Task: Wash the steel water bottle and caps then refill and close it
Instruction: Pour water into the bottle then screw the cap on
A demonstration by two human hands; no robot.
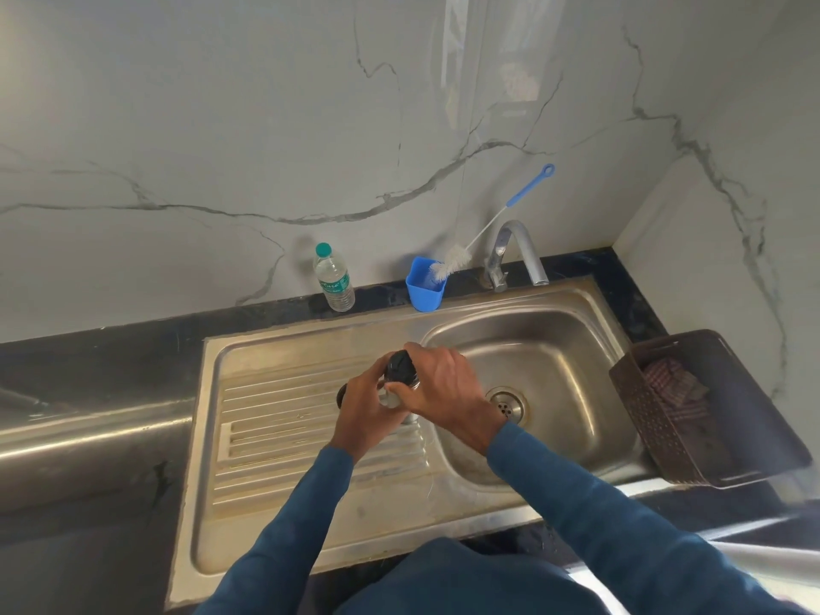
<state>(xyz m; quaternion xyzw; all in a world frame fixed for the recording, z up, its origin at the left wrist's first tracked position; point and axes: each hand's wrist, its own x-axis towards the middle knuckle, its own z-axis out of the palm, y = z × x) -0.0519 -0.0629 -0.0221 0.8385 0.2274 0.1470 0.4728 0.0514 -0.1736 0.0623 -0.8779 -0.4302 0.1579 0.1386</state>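
While both hands work at the black cap [398, 365], the steel water bottle [396, 395] stands upright on the drainboard of the sink [284, 517], at the edge nearest the basin.

The left hand [361, 408] wraps the bottle's body; the right hand [437, 386] curls over the cap and neck. Whether the cap is being loosened or tightened cannot be told. The step should go best with the body held still and only the cap turned, square to the thread. Counted: one steel bottle, one cap in view, one plastic water bottle [334, 278], one blue cup [425, 284], one bottle brush [483, 233], one tap [517, 253], one brown basket [692, 419].
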